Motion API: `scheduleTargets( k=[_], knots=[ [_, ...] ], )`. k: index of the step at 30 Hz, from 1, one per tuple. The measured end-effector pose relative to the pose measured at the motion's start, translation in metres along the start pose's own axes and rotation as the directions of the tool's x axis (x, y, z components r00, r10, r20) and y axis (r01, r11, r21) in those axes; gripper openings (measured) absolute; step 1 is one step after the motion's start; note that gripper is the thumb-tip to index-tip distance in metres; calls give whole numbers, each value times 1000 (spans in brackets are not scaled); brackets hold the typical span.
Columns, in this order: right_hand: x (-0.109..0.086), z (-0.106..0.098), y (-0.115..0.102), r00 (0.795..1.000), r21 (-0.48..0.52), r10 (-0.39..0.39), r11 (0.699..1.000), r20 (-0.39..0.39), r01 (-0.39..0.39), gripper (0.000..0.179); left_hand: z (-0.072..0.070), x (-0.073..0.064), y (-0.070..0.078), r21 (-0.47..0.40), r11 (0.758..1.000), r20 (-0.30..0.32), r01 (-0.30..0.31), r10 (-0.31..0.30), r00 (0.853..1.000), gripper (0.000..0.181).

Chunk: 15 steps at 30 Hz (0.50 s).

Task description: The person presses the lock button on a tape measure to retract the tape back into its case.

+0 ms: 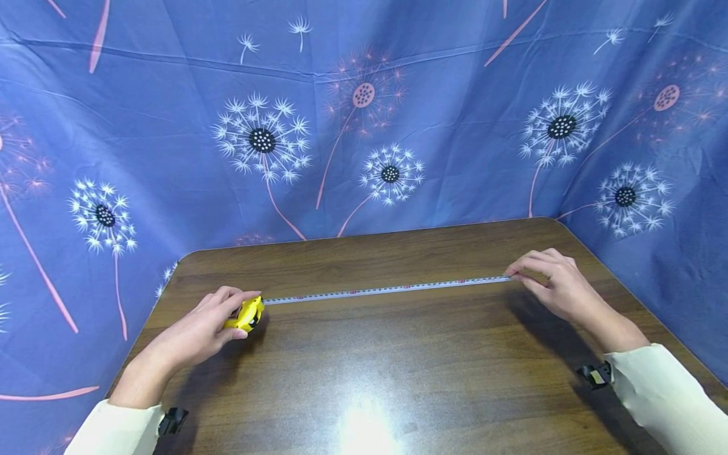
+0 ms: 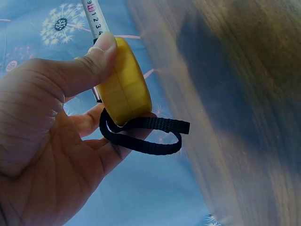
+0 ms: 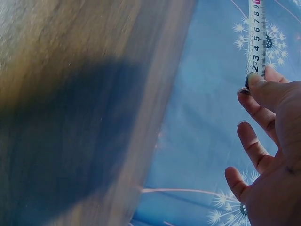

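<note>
In the head view a yellow tape measure (image 1: 248, 314) is gripped by my left hand (image 1: 210, 322), thumb on its near side and fingers over the far side. Its white blade (image 1: 387, 290) stretches nearly straight to the right, raised over the table. At the blade's free end, my right hand (image 1: 554, 284) pinches the tip between thumb and forefinger. The left wrist view shows the yellow case (image 2: 123, 84) with a black strap loop (image 2: 155, 147) hanging off it. In the right wrist view the blade's low numbers (image 3: 256, 47) show above my thumb, while the other fingers spread apart.
Below both hands lies a brown wooden table (image 1: 341, 354) with rounded far corners and a bright glare spot near the front. Blue cloth (image 1: 443, 126) with dandelion prints hangs behind it and at both sides. Each cuff carries a small black device (image 1: 594, 375).
</note>
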State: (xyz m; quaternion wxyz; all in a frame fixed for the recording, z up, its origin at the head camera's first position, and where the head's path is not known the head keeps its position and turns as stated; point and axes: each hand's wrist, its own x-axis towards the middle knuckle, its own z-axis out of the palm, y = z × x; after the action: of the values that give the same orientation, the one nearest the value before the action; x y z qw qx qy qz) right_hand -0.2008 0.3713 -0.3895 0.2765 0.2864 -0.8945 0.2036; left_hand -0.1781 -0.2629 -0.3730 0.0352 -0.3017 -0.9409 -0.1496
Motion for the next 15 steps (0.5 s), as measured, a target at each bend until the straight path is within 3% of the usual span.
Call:
scheduleTargets(
  k=[15],
  knots=[
    [1,4,-5,1000,21,12,1000,4,-12,41,0,0,2,5,1000,-22,-12,12,1000,71]
  ],
)
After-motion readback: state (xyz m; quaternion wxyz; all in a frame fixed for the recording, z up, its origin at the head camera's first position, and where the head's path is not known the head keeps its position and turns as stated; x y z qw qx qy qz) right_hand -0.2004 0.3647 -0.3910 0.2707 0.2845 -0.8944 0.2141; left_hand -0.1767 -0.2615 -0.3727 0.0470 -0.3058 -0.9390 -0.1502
